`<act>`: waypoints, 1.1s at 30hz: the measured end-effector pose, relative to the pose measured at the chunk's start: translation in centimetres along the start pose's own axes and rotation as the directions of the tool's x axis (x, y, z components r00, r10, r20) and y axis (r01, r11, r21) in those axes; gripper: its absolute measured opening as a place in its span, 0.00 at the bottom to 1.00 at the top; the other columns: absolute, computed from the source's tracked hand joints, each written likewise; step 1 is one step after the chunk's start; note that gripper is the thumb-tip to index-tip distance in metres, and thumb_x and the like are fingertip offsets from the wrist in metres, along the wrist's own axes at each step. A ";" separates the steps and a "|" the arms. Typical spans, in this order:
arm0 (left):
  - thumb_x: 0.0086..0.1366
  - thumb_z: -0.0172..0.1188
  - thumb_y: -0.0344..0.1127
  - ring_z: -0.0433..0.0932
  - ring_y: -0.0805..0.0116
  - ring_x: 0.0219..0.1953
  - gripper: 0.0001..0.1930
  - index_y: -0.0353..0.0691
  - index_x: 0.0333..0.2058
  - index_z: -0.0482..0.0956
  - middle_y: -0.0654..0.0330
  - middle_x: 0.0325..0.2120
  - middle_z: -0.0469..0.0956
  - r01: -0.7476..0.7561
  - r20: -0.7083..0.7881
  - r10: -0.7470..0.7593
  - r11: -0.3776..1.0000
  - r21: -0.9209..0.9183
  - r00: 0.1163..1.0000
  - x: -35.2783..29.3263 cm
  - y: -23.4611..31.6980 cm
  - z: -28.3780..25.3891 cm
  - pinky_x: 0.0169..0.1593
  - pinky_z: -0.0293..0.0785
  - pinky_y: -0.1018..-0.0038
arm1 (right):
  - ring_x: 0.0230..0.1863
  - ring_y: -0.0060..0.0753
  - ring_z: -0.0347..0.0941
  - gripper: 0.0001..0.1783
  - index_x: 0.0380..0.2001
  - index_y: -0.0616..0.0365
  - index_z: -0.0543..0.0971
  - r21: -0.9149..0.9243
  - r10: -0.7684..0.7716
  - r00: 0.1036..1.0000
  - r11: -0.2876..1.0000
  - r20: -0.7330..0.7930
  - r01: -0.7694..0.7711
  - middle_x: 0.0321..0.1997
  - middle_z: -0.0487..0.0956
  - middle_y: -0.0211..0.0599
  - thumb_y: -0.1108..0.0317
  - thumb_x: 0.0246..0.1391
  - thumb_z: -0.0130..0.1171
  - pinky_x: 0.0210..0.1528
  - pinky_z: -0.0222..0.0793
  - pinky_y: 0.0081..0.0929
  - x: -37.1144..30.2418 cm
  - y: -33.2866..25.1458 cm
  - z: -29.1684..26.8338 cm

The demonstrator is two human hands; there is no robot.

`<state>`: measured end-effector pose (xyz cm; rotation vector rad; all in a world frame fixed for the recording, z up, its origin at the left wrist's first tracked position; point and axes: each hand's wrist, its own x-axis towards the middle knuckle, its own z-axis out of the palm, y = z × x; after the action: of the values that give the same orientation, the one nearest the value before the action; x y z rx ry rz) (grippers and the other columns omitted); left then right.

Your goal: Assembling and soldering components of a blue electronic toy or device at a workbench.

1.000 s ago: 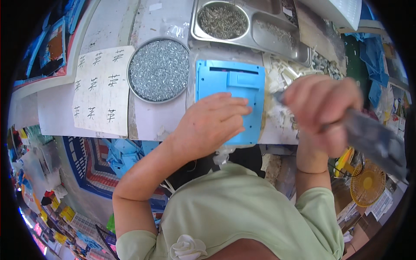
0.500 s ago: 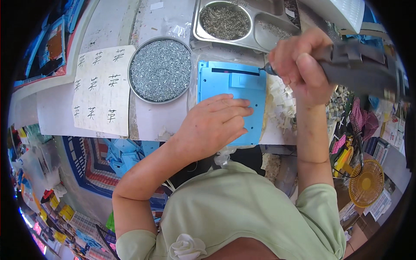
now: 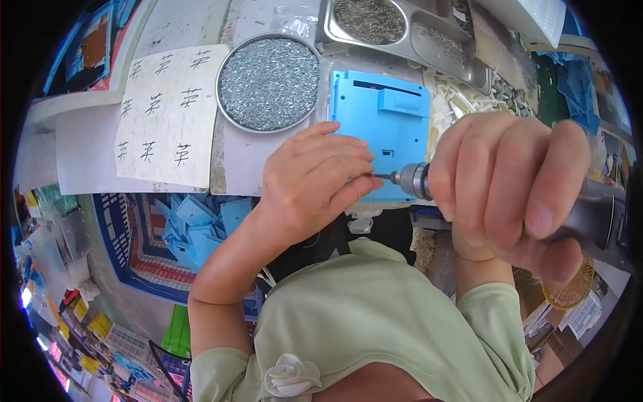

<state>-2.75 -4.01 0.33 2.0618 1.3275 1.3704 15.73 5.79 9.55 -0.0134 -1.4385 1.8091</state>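
Observation:
A flat light-blue plastic case (image 3: 410, 137), with a slot, a raised block and small holes, lies on the worktable before me. My left hand (image 3: 311, 177) rests over its left side, fingers stretched out and pressed flat. In my right hand (image 3: 506, 177), fingers wrapped round, is a black power screwdriver (image 3: 416, 181) held sideways. Its bit points left at the case's near part, close to my left thumb and fingertips. Whether a screw sits at the bit's tip is hidden by those fingers.
A round metal dish of silver screws (image 3: 268, 84) stands left of the case. Behind lies a steel compartment tray (image 3: 410, 47) with small metal parts. White plastic pieces (image 3: 455, 100) are heaped to the right. A blue basket (image 3: 117, 228) below the table holds blue plastic parts (image 3: 201, 231).
The screwdriver has moved from the case's far right corner to its near edge, toward me. My left hand stays on the case. The whole view has shifted slightly.

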 end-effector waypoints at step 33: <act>0.56 0.69 0.32 0.71 0.62 0.29 0.12 0.48 0.22 0.72 0.68 0.20 0.70 0.155 -0.120 -0.121 0.930 0.335 0.985 0.4 -8.2 -3.7 0.44 0.59 0.61 | 0.19 0.23 0.61 0.08 0.30 0.55 0.69 -0.232 -0.004 0.988 0.972 -0.155 -0.033 0.16 0.66 0.27 0.69 0.65 0.52 0.28 0.61 0.29 5.5 8.3 -4.6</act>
<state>-10.13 -0.26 -3.29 2.0827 1.8292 1.2639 9.41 12.55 3.65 -0.2793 -1.5344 1.6025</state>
